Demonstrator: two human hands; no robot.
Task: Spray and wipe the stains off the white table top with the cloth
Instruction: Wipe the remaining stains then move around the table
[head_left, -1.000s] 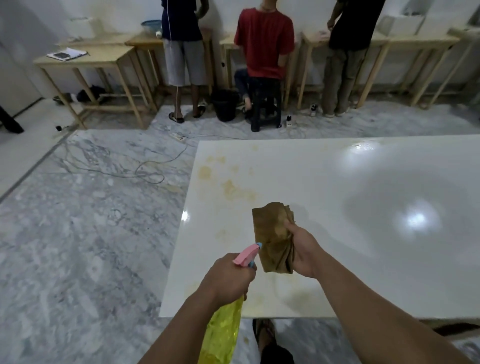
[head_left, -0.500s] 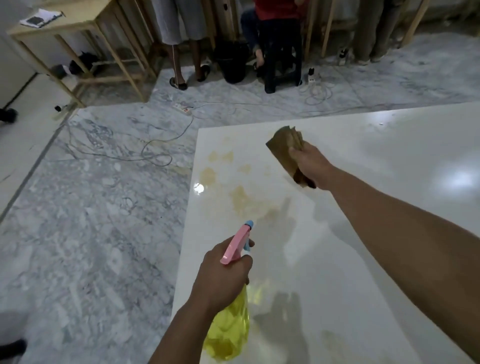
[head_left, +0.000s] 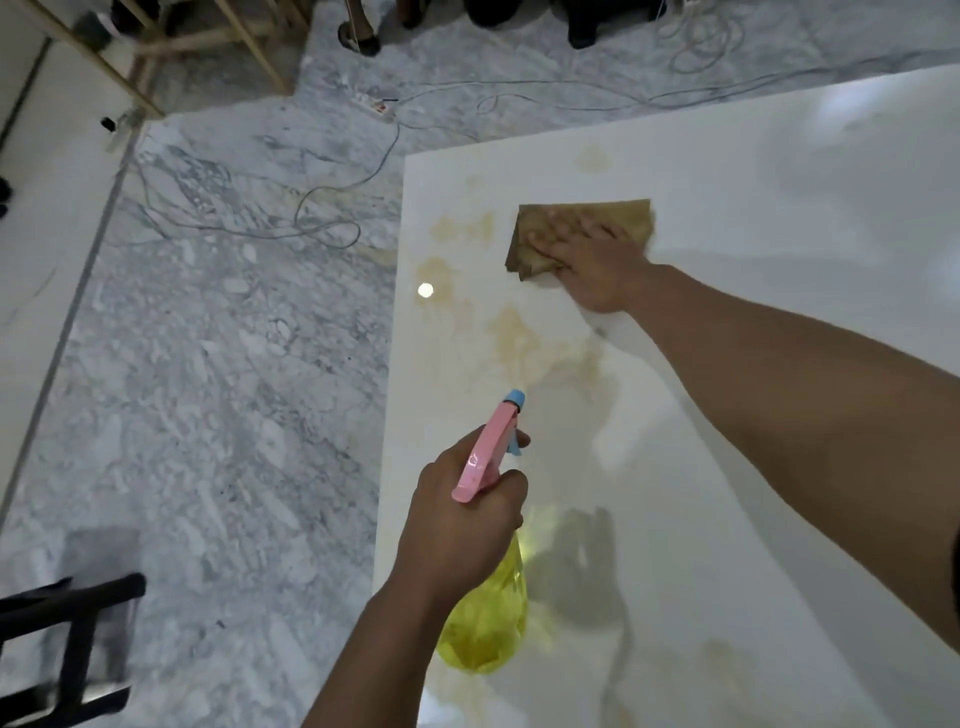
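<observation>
Pressing flat on the brown cloth (head_left: 582, 234), the right hand (head_left: 597, 265) lies open with fingers spread, pinning the folded cloth against the white desk (head_left: 779, 208) near its far left corner. The cloth's edges stick out beyond the fingers on the left and far side. Just left of it and nearer the camera, yellowish-brown stains (head_left: 514, 332) spread across the glossy top in several blotches; a fainter one sits beyond the cloth, and another shows near the lower right edge of the view.

The left hand (head_left: 462, 525) is closed around the neck of a spray bottle (head_left: 485, 618), held above the desk's near left part. The bottle has a yellow translucent body, a pink trigger head and a blue nozzle aimed toward the stains, well apart from the cloth. Its shadow falls on the desk beside it.

Grey marble floor (head_left: 208, 389) lies to the left, with cables (head_left: 322, 208) trailing over it and a black stool (head_left: 67, 639) at the lower left.
</observation>
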